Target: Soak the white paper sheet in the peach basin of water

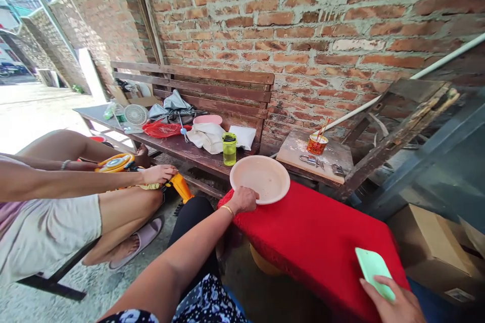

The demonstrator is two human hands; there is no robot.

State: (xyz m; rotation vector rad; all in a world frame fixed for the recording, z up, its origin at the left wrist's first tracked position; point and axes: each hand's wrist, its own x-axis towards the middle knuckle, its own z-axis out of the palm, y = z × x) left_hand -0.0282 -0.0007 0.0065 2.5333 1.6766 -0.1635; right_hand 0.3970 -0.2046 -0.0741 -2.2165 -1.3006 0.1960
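A pale pink plastic basin [261, 181] sits at the far end of the red-covered table. My left hand [244, 199], with a gold bangle at the wrist, is closed on its near rim. The basin's inside shows only small specks. Low on the right, my right hand [397, 300] grips a flat mint-green object that looks like a phone [375, 267], its thumb and fingers on opposite edges. The red cloth [310, 232] lies beneath both things. Just behind the basin, a yellow-green water bottle [229, 150] stands on the wooden bench.
On my left sits another person, whose hand [161, 174] rests near a yellow-orange object [182, 187]. The wooden bench [197, 156] carries a fan [135, 115], bags and cloths. A small board [288, 149] holds a noodle cup [317, 144] and padlocks. Cardboard boxes [435, 242] stand at right.
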